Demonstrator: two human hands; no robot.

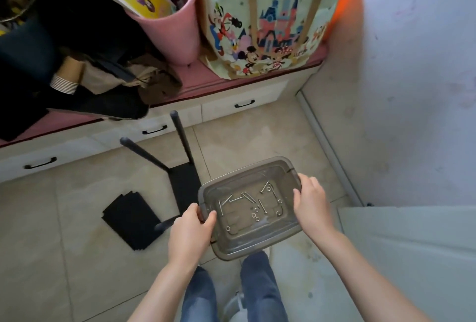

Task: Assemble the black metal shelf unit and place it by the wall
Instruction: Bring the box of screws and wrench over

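Note:
I hold a clear grey plastic tray above the floor. My left hand grips its left rim and my right hand grips its right rim. Several silver screws and small washers lie loose inside. On the tile floor behind the tray lies a black shelf panel with black poles sticking up from it toward me. A stack of flat black panels lies to its left.
A low white drawer bench with a pink cushion top runs along the back, carrying a pink bin, a cartoon-print bag and dark clothes. A white wall stands on the right. My legs are below the tray.

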